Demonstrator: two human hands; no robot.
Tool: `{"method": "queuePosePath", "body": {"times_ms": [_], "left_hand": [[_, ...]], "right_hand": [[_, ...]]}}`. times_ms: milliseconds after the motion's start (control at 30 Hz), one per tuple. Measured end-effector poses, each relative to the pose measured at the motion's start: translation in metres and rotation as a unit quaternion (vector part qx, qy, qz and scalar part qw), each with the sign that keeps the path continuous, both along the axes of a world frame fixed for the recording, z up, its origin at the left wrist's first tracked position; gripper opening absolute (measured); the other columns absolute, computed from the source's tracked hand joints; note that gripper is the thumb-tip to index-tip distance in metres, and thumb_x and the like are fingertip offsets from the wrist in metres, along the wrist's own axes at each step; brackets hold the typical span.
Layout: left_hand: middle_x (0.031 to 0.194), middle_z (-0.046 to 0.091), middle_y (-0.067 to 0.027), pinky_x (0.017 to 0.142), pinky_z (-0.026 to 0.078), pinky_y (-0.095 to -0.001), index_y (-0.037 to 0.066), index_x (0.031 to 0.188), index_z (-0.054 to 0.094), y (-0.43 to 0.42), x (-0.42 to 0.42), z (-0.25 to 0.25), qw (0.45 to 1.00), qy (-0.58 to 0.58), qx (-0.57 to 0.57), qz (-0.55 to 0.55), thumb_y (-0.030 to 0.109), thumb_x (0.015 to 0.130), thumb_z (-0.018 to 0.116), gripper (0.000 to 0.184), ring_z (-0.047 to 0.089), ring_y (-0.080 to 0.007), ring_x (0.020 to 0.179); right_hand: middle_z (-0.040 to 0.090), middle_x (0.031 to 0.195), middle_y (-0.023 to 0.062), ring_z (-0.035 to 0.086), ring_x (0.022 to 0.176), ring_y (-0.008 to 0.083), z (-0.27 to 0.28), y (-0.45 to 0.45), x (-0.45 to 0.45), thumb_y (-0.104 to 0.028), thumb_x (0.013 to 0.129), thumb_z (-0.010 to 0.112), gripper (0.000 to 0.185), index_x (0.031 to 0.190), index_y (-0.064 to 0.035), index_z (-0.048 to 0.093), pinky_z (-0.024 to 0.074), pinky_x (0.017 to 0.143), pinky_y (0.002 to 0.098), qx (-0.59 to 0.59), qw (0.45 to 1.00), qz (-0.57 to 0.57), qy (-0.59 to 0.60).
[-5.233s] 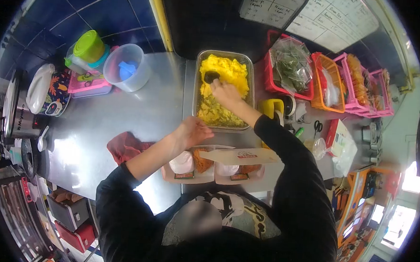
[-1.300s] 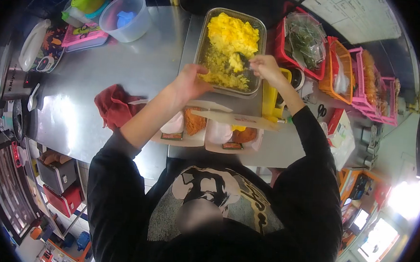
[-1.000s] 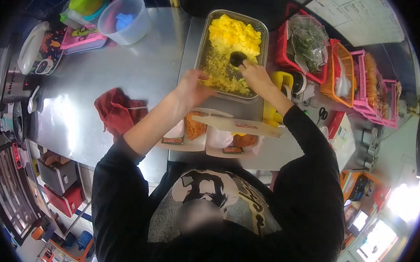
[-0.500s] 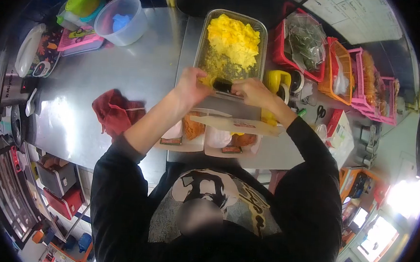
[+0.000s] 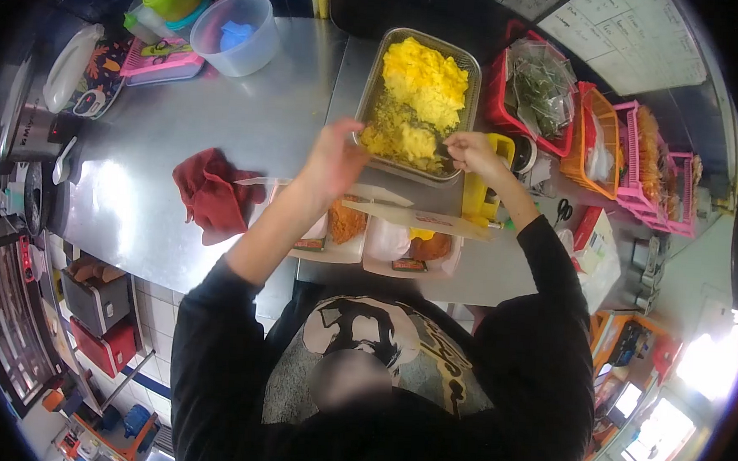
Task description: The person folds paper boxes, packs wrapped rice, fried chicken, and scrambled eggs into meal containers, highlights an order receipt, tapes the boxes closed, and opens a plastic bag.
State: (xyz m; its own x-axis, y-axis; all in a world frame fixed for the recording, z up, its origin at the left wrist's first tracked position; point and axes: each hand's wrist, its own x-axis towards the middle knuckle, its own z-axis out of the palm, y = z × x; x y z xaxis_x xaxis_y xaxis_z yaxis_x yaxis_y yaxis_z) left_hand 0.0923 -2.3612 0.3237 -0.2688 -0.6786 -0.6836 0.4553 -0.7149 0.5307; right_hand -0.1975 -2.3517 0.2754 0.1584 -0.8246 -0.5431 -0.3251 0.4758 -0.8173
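Note:
A metal tray (image 5: 474,86) holds yellow scrambled egg (image 5: 427,79), piled at the far end and broken into crumbs nearer me. My right hand (image 5: 475,155) is closed at the tray's right side, pinching a dark utensil that is mostly hidden, beside a mound of egg. My left hand (image 5: 337,158) is by the near left corner, its fingers apart and blurred, with nothing visible in them. Below the hands are two open food boxes (image 5: 413,270). Fried chicken (image 5: 431,248), a white wrapped bundle (image 5: 388,240) and a small dark packet (image 5: 409,265) lie in the right one.
A red cloth (image 5: 212,193) lies on the steel counter, left of the boxes. Beside the tray stands a yellow-handled item (image 5: 499,145). Farther right are a red basket of packets (image 5: 537,81), an orange basket (image 5: 595,142) and scissors (image 5: 564,209). A clear tub (image 5: 233,35) stands back left.
My right hand has moved right with the dark utensil, from the tray's near edge to its right side. My left hand has shifted slightly; a mound of egg now sits near the tray's front.

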Motion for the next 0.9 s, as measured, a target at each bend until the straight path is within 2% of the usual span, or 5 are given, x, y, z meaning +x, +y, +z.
{"method": "queuePosePath", "body": {"times_ms": [200, 367, 633, 733, 900], "left_hand": [[0.104, 0.059, -0.0142, 0.087, 0.044, -0.0385, 0.000, 0.114, 0.052, 0.090, 0.073, 0.025, 0.781, -0.264, -0.533, 0.191, 0.006, 0.083, 0.052, 0.031, 0.056, -0.0281, 0.094], [0.115, 0.055, -0.0061, 0.097, 0.033, -0.0469, 0.014, 0.104, 0.064, 0.126, 0.110, -0.043, 0.486, -0.552, -0.649, -0.192, 0.015, 0.074, 0.063, 0.030, 0.048, -0.0295, 0.107], [0.132, 0.046, -0.0102, 0.102, 0.024, -0.0525, 0.016, 0.102, 0.064, 0.134, 0.117, -0.082, 0.480, -0.590, -0.625, -0.175, 0.015, 0.075, 0.063, 0.027, 0.037, -0.0334, 0.125], [0.121, 0.052, -0.0106, 0.099, 0.027, -0.0513, 0.012, 0.099, 0.062, 0.141, 0.122, -0.084, 0.485, -0.601, -0.625, -0.114, 0.012, 0.074, 0.063, 0.025, 0.045, -0.0323, 0.116], [0.093, 0.058, -0.0081, 0.089, 0.037, -0.0417, 0.006, 0.099, 0.059, 0.180, 0.131, -0.070, 0.527, -0.556, -0.601, -0.228, 0.014, 0.078, 0.061, 0.023, 0.055, -0.0251, 0.088]], "right_hand": [[0.053, 0.084, 0.0053, 0.042, 0.057, 0.0051, 0.035, 0.010, -0.004, -0.006, 0.091, 0.051, 0.019, 0.108, 0.0016, 0.052, 0.0268, 0.046, 0.0164, 0.015, 0.973, -0.154, -0.169], [0.052, 0.080, 0.0020, 0.041, 0.055, 0.0049, 0.116, 0.047, 0.040, -0.007, 0.091, 0.052, 0.018, 0.108, -0.0003, 0.052, 0.0265, 0.046, 0.0169, -0.034, 0.973, -0.102, -0.206], [0.057, 0.074, 0.0047, 0.055, 0.062, 0.0122, 0.104, 0.156, 0.148, -0.007, 0.089, 0.054, 0.013, 0.101, -0.0022, 0.056, 0.0429, 0.053, 0.0266, -0.098, 0.993, 0.040, -0.046], [0.055, 0.088, 0.0127, 0.061, 0.081, 0.0231, 0.037, 0.188, 0.178, 0.001, 0.082, 0.053, 0.022, 0.104, -0.0002, 0.054, 0.0480, 0.069, 0.0359, -0.353, 0.921, 0.097, 0.131], [0.045, 0.113, 0.0150, 0.049, 0.106, 0.0348, -0.016, 0.210, 0.193, -0.003, 0.079, 0.055, 0.032, 0.111, -0.0004, 0.053, 0.0477, 0.081, 0.0408, -0.375, 0.844, 0.219, 0.315]]}}
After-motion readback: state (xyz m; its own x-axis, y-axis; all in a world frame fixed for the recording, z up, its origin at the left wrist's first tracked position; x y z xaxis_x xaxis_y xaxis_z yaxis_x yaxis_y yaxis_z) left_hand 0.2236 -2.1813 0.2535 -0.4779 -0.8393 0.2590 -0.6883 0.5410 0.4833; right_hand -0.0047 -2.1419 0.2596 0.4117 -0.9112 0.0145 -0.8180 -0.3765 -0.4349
